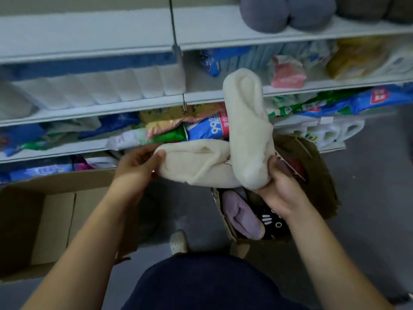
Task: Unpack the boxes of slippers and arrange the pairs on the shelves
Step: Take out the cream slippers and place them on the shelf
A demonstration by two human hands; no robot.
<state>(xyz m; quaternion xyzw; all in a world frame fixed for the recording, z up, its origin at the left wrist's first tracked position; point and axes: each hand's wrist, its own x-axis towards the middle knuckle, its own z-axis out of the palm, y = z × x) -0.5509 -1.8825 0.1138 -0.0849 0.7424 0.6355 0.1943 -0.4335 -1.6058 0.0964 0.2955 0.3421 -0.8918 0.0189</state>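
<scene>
Knee [201,285] in dark trousers closest. Left hand [136,166] pinches end of flat cream slipper [196,162], right hand [279,189] wraps round lower end of upright cream slipper [245,130]. Pair crosses above open box [312,164], purple slipper [241,215] inside. Risk imo: that thin pinch slips and one drops back in. Top shelf [89,30] with blue-grey slippers [288,14] sits farthest off, so it's an awkward reach.

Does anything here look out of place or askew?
The cream pair is askew: the left hand holds one cream slipper lying sideways, the right hand holds the other cream slipper upright, crossing it. Nothing else stands out.
</scene>
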